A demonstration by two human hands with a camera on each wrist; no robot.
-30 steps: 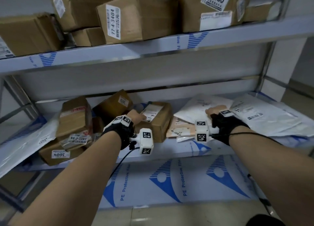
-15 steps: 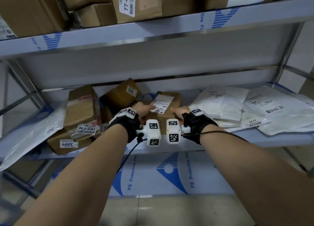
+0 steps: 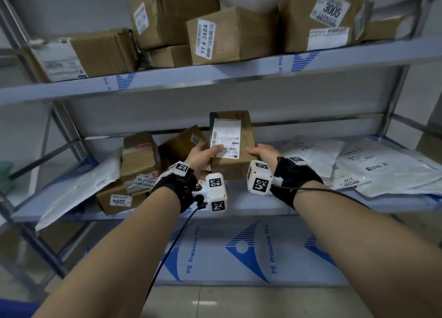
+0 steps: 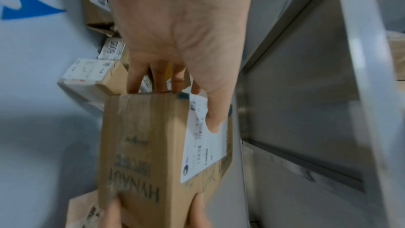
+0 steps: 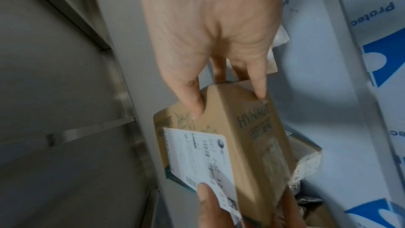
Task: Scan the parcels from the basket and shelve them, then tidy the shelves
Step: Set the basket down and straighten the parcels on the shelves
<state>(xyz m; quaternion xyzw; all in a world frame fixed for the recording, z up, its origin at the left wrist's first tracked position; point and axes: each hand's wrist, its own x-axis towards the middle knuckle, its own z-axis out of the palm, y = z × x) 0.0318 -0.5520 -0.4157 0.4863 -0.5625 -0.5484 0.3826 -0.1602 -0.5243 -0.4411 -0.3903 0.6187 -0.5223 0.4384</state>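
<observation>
From the head camera, the brown parcel (image 3: 230, 147) now stands tipped up on end above the middle shelf (image 3: 239, 205), label facing the camera — half a second ago it lay flat among the others with both hands just closing on its near edge, and a second ago the right hand was still off on the white mail bags (image 3: 373, 164). The left hand (image 3: 203, 153) grasps the parcel's left side, thumb pressed on the white label (image 3: 226, 138); the right hand (image 3: 264, 153) grasps the right side. Beside it on the left sits the heap of cartons (image 3: 141, 159), one marked 3004.

From the left wrist camera, the left hand (image 4: 181, 44) shows fingers hooked over the parcel's (image 4: 153, 145) end and the thumb lying on the label (image 4: 206, 141); the other hand's fingertips wrap the far end.

From the right wrist camera, the right hand (image 5: 210, 41) pinches the parcel (image 5: 247, 136) between thumb and fingers at one end, the picture blurred by motion.

I judge this as the tidying stage — the parcel has been lifted out of the jumble to be read or re-set, and it still needs a neat resting place on a shelf.
</observation>
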